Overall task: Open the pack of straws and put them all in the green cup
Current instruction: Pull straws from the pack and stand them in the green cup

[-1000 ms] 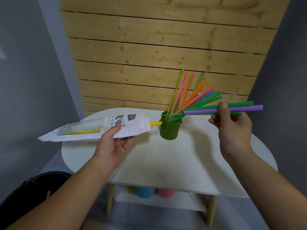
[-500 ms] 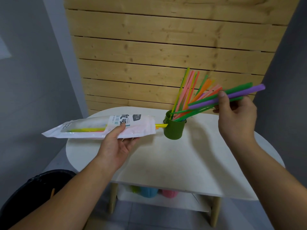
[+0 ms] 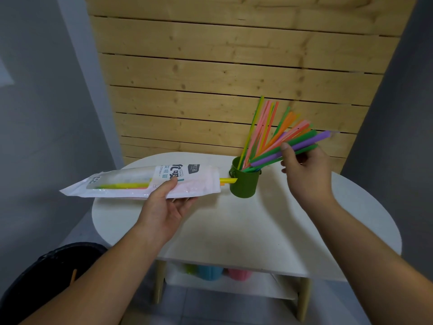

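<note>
R hand pinches a few green/purple straws mid-length, tips prob. in cup on table, L hand grips pack w/ some inside; they're light, slick, bendy, so hold near middle.

**Operator:** Fig. 1. My only feed comes from the head camera: wide-angle, worn on the person's head, looking forward and down.

**Trainee:** How near does it sit?

**Operator:** Close. Taking frame centre as the dial, I see the table fill the middle, the left hand toward 8 o'clock, the right hand at 3 o'clock, the plank wall at 12.
</note>
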